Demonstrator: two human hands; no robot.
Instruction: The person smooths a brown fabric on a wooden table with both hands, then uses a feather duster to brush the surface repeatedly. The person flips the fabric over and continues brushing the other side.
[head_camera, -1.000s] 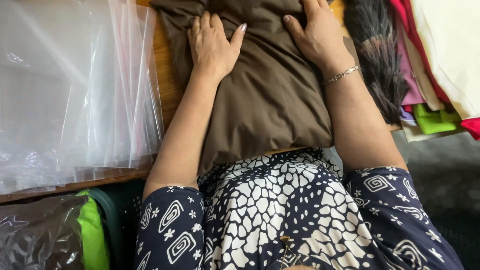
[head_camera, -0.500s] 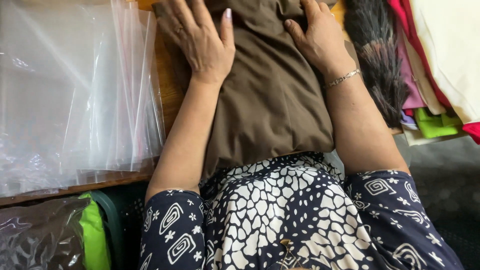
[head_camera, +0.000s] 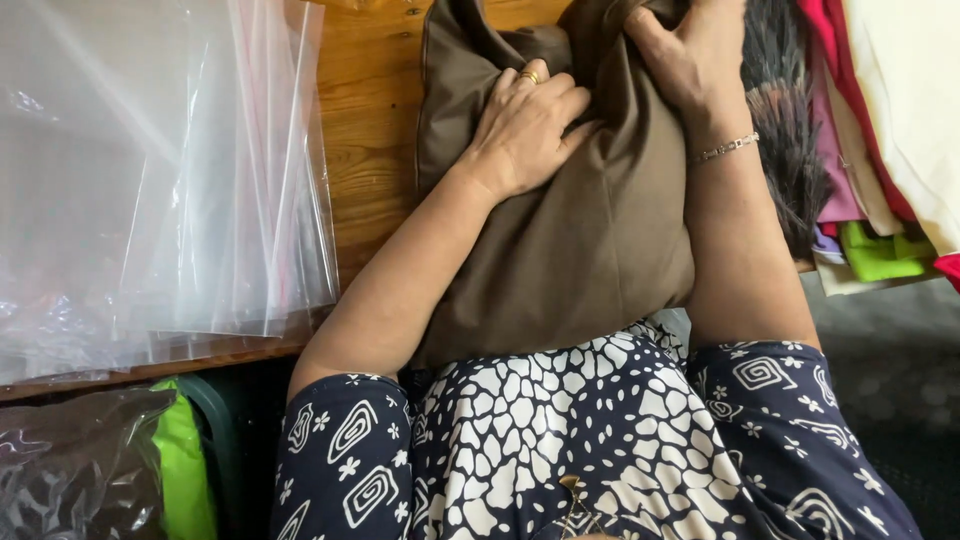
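A folded brown cloth (head_camera: 590, 250) lies on a wooden table (head_camera: 370, 130), its near end hanging toward my lap. My left hand (head_camera: 525, 125), with a gold ring, is clenched on a bunched fold near the cloth's middle. At the cloth's far right edge my right hand (head_camera: 690, 50), with a thin silver bracelet on the wrist, grips a gathered part. The far end of the cloth is cut off by the top of the view.
A stack of clear plastic bags (head_camera: 150, 170) covers the table's left side. Folded coloured fabrics (head_camera: 870, 150) and a dark feather duster (head_camera: 785, 130) lie at the right. A green item (head_camera: 180, 470) sits under the table at lower left.
Both hands lay flat on the smooth cloth before. Now they have closed on it, and the cloth is bunched up between them.
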